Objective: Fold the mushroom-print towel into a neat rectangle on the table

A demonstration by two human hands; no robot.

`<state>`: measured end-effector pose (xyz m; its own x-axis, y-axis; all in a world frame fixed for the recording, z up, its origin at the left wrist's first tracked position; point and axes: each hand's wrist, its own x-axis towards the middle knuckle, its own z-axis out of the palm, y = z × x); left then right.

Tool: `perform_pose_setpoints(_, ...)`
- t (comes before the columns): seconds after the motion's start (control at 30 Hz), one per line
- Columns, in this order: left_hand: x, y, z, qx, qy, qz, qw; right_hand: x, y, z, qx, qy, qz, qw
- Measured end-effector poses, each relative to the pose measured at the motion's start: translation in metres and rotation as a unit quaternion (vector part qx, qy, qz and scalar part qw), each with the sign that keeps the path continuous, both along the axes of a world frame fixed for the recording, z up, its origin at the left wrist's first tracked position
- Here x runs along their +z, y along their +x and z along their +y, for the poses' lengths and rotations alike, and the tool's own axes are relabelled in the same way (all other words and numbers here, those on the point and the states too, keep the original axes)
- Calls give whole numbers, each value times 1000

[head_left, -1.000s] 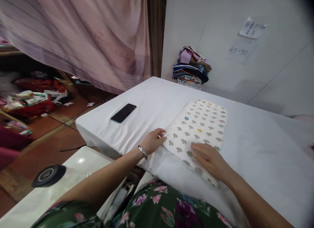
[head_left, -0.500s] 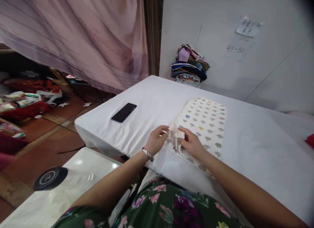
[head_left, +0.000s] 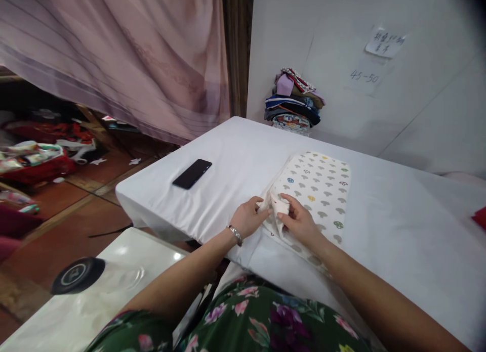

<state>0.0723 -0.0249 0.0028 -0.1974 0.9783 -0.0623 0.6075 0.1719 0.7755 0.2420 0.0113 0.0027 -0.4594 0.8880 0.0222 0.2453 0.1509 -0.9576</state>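
A white cloth [head_left: 321,187] printed with grey and a few coloured mushrooms lies flat and folded near the front edge of the table. Its near left corner is bunched up and lifted between my hands. My right hand [head_left: 300,221] pinches a gathered fold of it between thumb and fingers. At the cloth's left edge, my left hand [head_left: 250,216], with a silver bracelet at the wrist, grips the loose fabric with bent fingers. Whether the cloth is a garment I cannot tell.
A black phone [head_left: 192,173] lies on the white-covered table [head_left: 235,139]. Folded clothes [head_left: 294,101] are stacked by the wall. A round black object [head_left: 78,275] rests on a lower white surface [head_left: 125,286] at left. A pink curtain [head_left: 159,53] hangs behind.
My left hand has moved slightly right and closer in on the cloth. My right hand has shifted a little right, and the pinched fold now stands up more.
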Motion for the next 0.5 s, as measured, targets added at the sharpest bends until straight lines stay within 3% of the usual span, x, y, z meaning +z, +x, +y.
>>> perform_pose_setpoints(0.13, -2, -7, -2, 25, 29, 6, 999, 1, -2, -1, -9, 34, -7, 999)
perform_pose_setpoints(0.23, -7, -13, -7, 57, 50, -45, 996, 6, -6, -4, -10, 54, -8, 998)
perform_pose_setpoints(0.5, -9, 2, -14, 43, 151, -167, 973, 7, -24, -8, 38, 134, -21, 990)
